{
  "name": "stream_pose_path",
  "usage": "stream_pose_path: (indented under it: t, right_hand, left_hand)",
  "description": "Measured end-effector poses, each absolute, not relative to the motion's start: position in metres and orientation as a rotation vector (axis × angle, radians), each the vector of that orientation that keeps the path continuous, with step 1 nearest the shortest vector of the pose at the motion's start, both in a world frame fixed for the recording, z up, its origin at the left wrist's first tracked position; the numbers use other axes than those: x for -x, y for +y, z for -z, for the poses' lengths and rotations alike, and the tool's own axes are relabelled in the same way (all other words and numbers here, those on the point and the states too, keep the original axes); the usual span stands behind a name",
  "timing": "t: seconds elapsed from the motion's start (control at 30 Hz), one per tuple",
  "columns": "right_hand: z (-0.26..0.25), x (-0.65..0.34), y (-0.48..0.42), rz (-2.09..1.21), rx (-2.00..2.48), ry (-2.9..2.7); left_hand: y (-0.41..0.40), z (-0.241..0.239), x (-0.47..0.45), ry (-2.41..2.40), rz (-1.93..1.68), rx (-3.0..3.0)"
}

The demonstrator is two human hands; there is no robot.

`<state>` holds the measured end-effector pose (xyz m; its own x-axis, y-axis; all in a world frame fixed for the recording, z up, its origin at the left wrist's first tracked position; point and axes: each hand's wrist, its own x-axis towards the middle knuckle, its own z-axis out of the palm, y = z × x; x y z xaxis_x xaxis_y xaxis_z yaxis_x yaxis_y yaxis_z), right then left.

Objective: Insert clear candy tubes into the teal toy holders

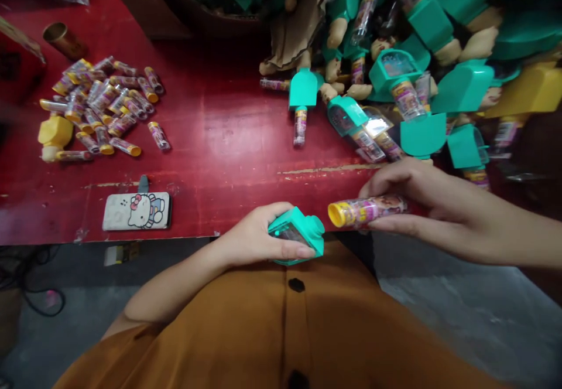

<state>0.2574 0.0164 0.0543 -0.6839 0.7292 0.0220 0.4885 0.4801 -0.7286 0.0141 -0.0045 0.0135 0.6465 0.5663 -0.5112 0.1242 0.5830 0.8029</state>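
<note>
Closest in, an orange garment [281, 330] with dark buttons fills the bottom of the view. Just above it, the left hand [259, 239] wraps around a teal toy [298, 235], fingers curled under, thumb across the front, gripping it firmly at the table's near edge. Right beside it, the right hand [413, 195] pinches a tube [366, 210] lying sideways, its yellow cap pointing at the toy, close to it but not touching.

Out on the red table [219, 137], a phone [137, 211] in a cartoon-cat case lies flat near the front edge at left. Further back on the left, there's a loose pile of tubes [103, 105], with a yellow toy [55, 134] beside it and a brass-coloured cup [64, 38] lying behind. Far right, a big heap of teal toys [421, 67] with tubes already in them, and one yellow piece [533, 87] at its right edge.
</note>
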Motion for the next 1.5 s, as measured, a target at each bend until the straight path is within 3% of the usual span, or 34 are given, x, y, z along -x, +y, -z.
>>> stream_pose_path:
  t: [0.13, 0.3, 0.47, 0.53, 0.73, 1.03, 1.23, 1.33, 1.5]
  right_hand:
    - [-0.046, -0.257, 0.008, -0.990, 0.939, -2.696]
    - [-0.034, -0.251, -0.010, -0.164, 0.595, -2.971]
    - [-0.031, -0.251, -0.020, -0.017, 0.610, -2.965]
    - [-0.029, -0.249, -0.023, -0.176, 0.674, -2.954]
    - [-0.024, -0.242, -0.032, -1.085, 0.961, -2.761]
    - [-0.013, -0.220, -0.045, -1.737, 1.463, -2.453]
    - [-0.013, -0.215, -0.025, -2.161, 1.517, -2.222]
    - [-0.029, -0.220, -0.009, -1.855, 1.494, -2.449]
    - [-0.045, -0.229, 0.004, -0.821, 1.223, -2.803]
  left_hand:
    - [-0.002, -0.014, -0.020, 0.801, -0.154, -0.993]
    - [-0.005, -0.013, -0.030, 0.837, 0.050, -1.268]
    - [-0.012, -0.007, -0.035, 0.925, 0.121, -1.449]
    - [-0.017, -0.006, -0.036, 0.937, 0.130, -1.498]
    - [-0.029, -0.008, -0.033, 0.959, 0.126, -1.667]
    - [-0.038, 0.001, -0.031, 1.004, 0.267, -1.770]
    - [-0.033, 0.001, -0.028, 1.057, 0.230, -1.668]
    - [-0.015, -0.010, -0.026, 1.092, 0.193, -1.767]
    - [0.008, -0.025, -0.024, 1.140, 0.040, -2.009]
